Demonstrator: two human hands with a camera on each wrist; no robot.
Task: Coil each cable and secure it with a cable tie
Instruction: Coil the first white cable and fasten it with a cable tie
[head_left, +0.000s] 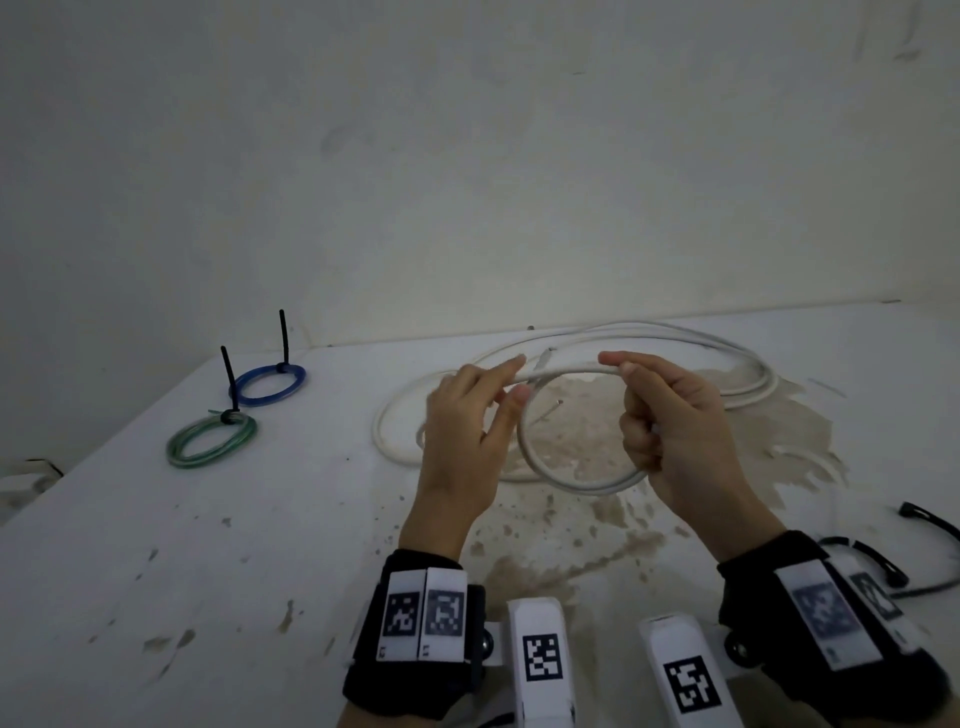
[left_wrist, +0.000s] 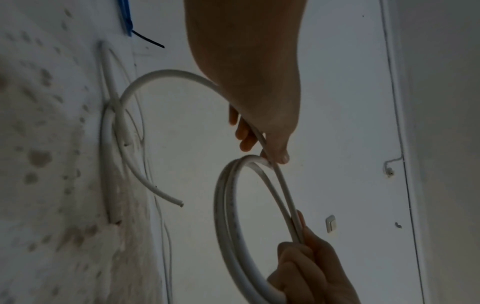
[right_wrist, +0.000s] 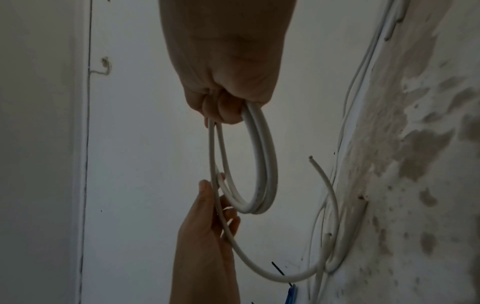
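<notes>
Already 2 turns of the white cable hang between the hands: the right hand clenches the coil, the left hand pinches the incoming strand. Beyond them its remaining length lies loose on the table. Far to the left, the blue coil and green coil sit tied; this one still needs winding and a tie.
</notes>
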